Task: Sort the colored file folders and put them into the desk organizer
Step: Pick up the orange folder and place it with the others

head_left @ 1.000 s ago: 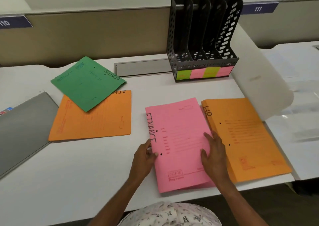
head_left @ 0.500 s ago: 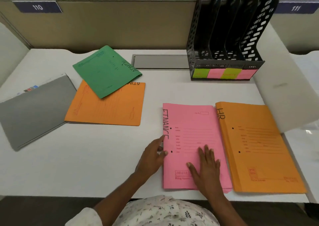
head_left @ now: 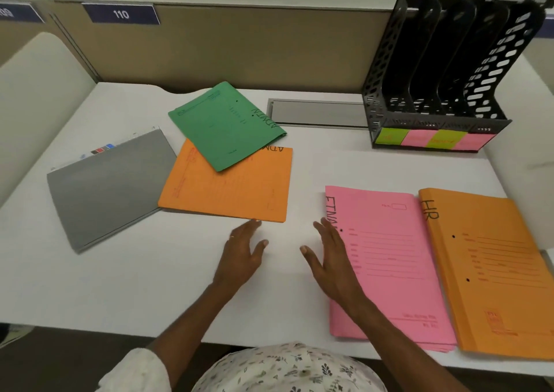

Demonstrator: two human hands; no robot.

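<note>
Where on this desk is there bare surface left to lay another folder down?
Free: the near-left desk in front of the grey folder, and the strip between the pink folder and the organizer. Crowded: the right side, pink beside the HR folder, and the green folder overlapping the orange folder.
</note>
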